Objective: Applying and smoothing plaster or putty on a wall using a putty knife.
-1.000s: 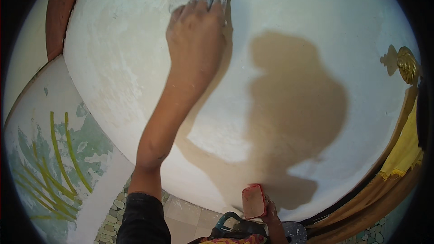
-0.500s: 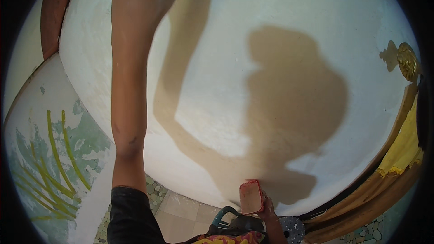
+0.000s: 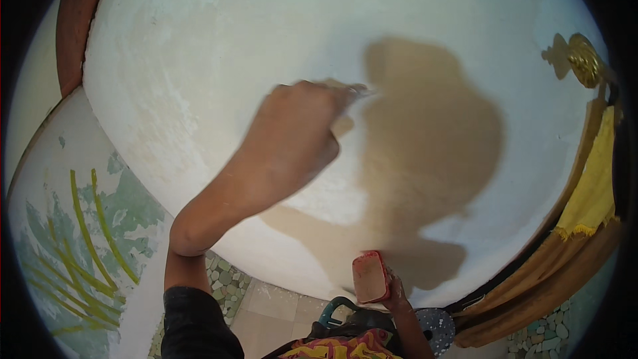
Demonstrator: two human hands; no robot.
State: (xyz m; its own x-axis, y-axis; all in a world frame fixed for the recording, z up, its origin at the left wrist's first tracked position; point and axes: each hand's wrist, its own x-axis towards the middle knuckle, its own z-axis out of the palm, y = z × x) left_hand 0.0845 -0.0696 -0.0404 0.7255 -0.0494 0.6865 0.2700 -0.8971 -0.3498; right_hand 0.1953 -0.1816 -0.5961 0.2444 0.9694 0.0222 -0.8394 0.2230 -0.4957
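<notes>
My left hand (image 3: pixel 292 133) reaches across the pale wall (image 3: pixel 219 33) in the middle of the view, its fingers closed. A small greyish tip (image 3: pixel 359 89) pokes out past the fingers, close to the wall; its kind is blurred and mostly hidden by the hand. Low in the view, my right hand (image 3: pixel 397 296) grips a red rectangular tub (image 3: pixel 369 278) by its side. Inside the tub is a cream-coloured substance, and its rim is smeared. My head's shadow lies on the wall right of the left hand.
A gold ornament (image 3: pixel 585 60) and a yellow and brown curtain (image 3: pixel 588 173) are at the right. Green painted blades (image 3: pixel 83 233) mark the patchy left wall. Below are a green curved handle (image 3: pixel 334 309), a speckled dark round surface (image 3: pixel 435 332) and floor tiles (image 3: pixel 269 302).
My left hand has come down from the top edge and swung right across the wall, the elbow bending. My right hand still holds the tub in nearly the same place.
</notes>
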